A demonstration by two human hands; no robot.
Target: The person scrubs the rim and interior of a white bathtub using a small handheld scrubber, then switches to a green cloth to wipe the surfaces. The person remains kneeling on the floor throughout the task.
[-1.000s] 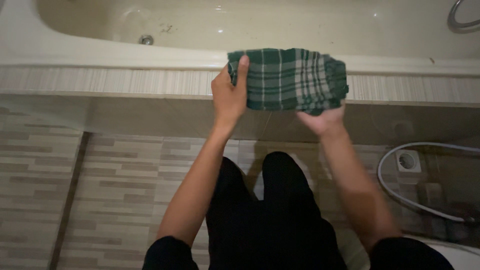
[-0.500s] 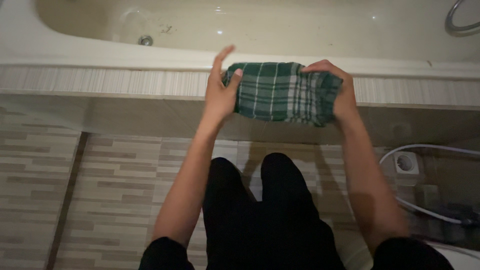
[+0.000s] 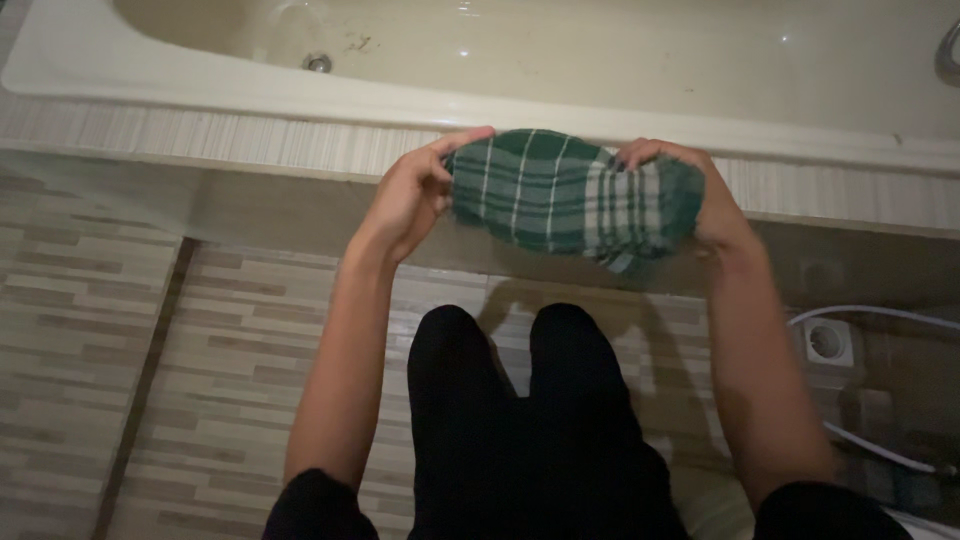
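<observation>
A folded green and white plaid cloth (image 3: 565, 195) is held in the air in front of a cream bathtub's rim (image 3: 250, 90). My left hand (image 3: 410, 195) grips its left end with thumb and fingers curled over the edge. My right hand (image 3: 705, 195) grips its right end, fingers wrapped over the top. The cloth bulges upward in the middle between both hands. Below it are my legs in black trousers (image 3: 520, 420).
The bathtub has a metal drain (image 3: 318, 63) at its far left and a ribbed tiled ledge (image 3: 200, 145) along the front. The floor is striped beige tile (image 3: 90, 340). A floor drain (image 3: 828, 341) and a white hose (image 3: 880, 315) lie at the right.
My right hand turned from under the cloth to over its right end. Both hands pressed inward and lowered slightly, bunching the cloth into a rounded shape. The view tilted a little.
</observation>
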